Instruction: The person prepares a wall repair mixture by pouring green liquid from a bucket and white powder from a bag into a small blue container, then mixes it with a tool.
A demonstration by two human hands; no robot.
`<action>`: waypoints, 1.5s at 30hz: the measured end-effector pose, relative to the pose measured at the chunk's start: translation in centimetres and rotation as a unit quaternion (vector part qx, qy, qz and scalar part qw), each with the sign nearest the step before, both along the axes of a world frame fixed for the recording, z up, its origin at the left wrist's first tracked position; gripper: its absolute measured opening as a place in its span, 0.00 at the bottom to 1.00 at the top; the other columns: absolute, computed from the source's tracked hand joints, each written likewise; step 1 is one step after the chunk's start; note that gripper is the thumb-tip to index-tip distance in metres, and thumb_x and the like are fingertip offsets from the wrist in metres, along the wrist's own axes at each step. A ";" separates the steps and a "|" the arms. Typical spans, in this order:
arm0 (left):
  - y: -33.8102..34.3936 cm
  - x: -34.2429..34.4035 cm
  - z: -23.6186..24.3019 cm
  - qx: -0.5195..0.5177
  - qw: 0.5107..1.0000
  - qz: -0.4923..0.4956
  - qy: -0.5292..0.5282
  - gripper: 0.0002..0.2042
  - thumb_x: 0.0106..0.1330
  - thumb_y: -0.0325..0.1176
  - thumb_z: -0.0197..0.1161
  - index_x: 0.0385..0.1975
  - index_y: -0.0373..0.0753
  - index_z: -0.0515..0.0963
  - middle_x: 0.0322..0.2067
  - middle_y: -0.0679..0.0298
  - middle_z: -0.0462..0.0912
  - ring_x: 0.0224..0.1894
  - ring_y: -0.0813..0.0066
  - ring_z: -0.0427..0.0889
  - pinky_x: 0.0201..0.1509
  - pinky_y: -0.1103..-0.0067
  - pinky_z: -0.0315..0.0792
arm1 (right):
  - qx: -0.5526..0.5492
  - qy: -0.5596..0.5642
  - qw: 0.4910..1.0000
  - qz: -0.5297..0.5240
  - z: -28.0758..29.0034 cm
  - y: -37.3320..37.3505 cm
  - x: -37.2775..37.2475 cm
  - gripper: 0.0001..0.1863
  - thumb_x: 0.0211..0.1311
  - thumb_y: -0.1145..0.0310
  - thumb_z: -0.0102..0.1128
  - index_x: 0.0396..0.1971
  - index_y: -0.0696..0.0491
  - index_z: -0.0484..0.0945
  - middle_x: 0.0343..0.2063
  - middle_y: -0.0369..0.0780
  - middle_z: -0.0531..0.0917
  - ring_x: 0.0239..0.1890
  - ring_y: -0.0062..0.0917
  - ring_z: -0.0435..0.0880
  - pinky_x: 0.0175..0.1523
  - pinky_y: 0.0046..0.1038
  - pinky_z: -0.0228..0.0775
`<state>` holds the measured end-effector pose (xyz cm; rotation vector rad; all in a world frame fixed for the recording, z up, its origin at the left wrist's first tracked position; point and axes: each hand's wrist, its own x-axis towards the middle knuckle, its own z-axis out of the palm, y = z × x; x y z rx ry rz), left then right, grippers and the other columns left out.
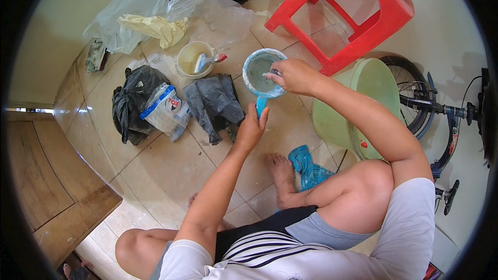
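My left hand [252, 130] is closed round the blue handle of a round plastic dipper [263, 94], held over the tiled floor. Whitish smears cover its rim, and grey paste [258, 71] lies inside. Over the dipper's right side reaches my right hand [286, 76], fingers bent together at the paste. A small part of something shows at its fingertips, too little to name. Left of the dipper stands a cream tub [181, 63] with a paintbrush [206, 61] resting in it, its red handle end over the rim. Dark grey cloth [210, 98] lies near my left hand.
A black plastic bag [136, 93] and a white-blue packet [165, 116] lie left. Clear plastic sheeting [207, 13] spreads behind. At right are a red stool [332, 65], a green bucket [337, 116] and a bicycle [415, 102]. A blue bag [309, 170] touches my foot.
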<state>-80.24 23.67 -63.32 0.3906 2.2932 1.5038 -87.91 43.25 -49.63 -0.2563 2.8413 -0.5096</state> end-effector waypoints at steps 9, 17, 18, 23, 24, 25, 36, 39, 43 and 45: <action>-0.4 -0.3 -0.6 -0.006 1.000 -0.007 -0.016 0.19 0.74 0.46 0.55 0.53 0.39 0.63 0.37 0.37 0.80 0.40 0.31 0.79 0.37 0.51 0.71 | 0.021 0.023 0.999 -0.009 0.9 -0.7 -0.7 0.18 0.66 0.56 0.58 0.31 0.58 0.82 0.30 0.54 0.84 0.37 0.52 0.83 0.43 0.49 0.74; -0.6 -0.5 0.0 0.024 0.999 -0.005 -0.038 0.19 0.75 0.47 0.55 0.49 0.36 0.63 0.37 0.36 0.78 0.41 0.31 0.77 0.40 0.55 0.72 | 0.057 -0.013 0.998 0.014 0.5 0.5 0.2 0.18 0.66 0.57 0.58 0.30 0.59 0.82 0.30 0.55 0.83 0.37 0.52 0.83 0.43 0.50 0.74; -0.6 -0.5 0.0 0.021 0.999 -0.004 -0.039 0.19 0.75 0.47 0.55 0.49 0.36 0.63 0.37 0.36 0.78 0.41 0.31 0.77 0.40 0.56 0.72 | 0.059 -0.010 0.998 0.008 0.4 0.5 0.1 0.18 0.66 0.57 0.58 0.30 0.59 0.81 0.30 0.55 0.83 0.37 0.52 0.83 0.43 0.50 0.74; -0.8 -0.4 0.1 -0.004 0.999 -0.009 -0.049 0.19 0.75 0.47 0.54 0.51 0.37 0.64 0.38 0.37 0.79 0.42 0.32 0.78 0.42 0.56 0.72 | 0.022 0.007 1.000 -0.005 1.3 -0.9 -0.4 0.18 0.66 0.57 0.57 0.29 0.60 0.81 0.30 0.55 0.83 0.36 0.53 0.83 0.43 0.50 0.74; -0.8 -0.4 0.1 0.000 0.999 -0.009 -0.051 0.19 0.75 0.47 0.54 0.50 0.37 0.64 0.38 0.37 0.79 0.42 0.32 0.78 0.42 0.56 0.72 | 0.013 0.000 1.000 -0.002 1.2 -1.1 -0.2 0.18 0.66 0.57 0.57 0.29 0.60 0.81 0.30 0.55 0.83 0.36 0.53 0.83 0.43 0.50 0.74; -0.8 -0.4 0.2 0.006 0.999 -0.008 -0.052 0.19 0.75 0.46 0.54 0.50 0.37 0.64 0.38 0.37 0.79 0.43 0.32 0.78 0.42 0.56 0.72 | 0.006 -0.006 1.000 0.001 1.0 -1.2 0.1 0.18 0.66 0.58 0.57 0.29 0.60 0.81 0.30 0.55 0.83 0.36 0.53 0.83 0.43 0.50 0.74; -0.6 -0.5 0.3 0.017 0.997 -0.014 -0.076 0.19 0.75 0.46 0.55 0.52 0.37 0.64 0.40 0.37 0.79 0.45 0.32 0.78 0.45 0.57 0.73 | 0.062 0.020 0.998 -0.007 0.6 0.1 -0.7 0.16 0.66 0.59 0.57 0.30 0.59 0.81 0.30 0.53 0.84 0.36 0.52 0.83 0.41 0.50 0.74; -0.5 -0.4 0.0 0.020 0.998 -0.012 -0.052 0.19 0.75 0.47 0.54 0.52 0.38 0.64 0.40 0.38 0.79 0.44 0.32 0.79 0.43 0.56 0.73 | 0.043 0.056 0.996 0.048 -0.5 -0.7 -0.2 0.16 0.66 0.59 0.57 0.32 0.58 0.80 0.30 0.53 0.83 0.35 0.51 0.82 0.41 0.49 0.73; -0.7 -0.5 -0.5 0.017 0.999 -0.011 -0.033 0.19 0.75 0.49 0.53 0.53 0.40 0.63 0.37 0.38 0.80 0.40 0.32 0.80 0.39 0.54 0.72 | 0.031 0.044 0.993 0.108 -0.4 -1.0 0.7 0.15 0.67 0.59 0.58 0.32 0.57 0.79 0.30 0.53 0.82 0.35 0.52 0.81 0.40 0.49 0.71; -0.7 -0.6 0.1 0.015 0.998 -0.015 -0.058 0.20 0.75 0.49 0.53 0.52 0.39 0.63 0.38 0.38 0.80 0.42 0.32 0.79 0.41 0.55 0.72 | 0.047 0.011 0.995 0.088 0.4 -0.2 0.7 0.15 0.67 0.59 0.57 0.32 0.58 0.80 0.31 0.52 0.83 0.36 0.51 0.82 0.42 0.49 0.72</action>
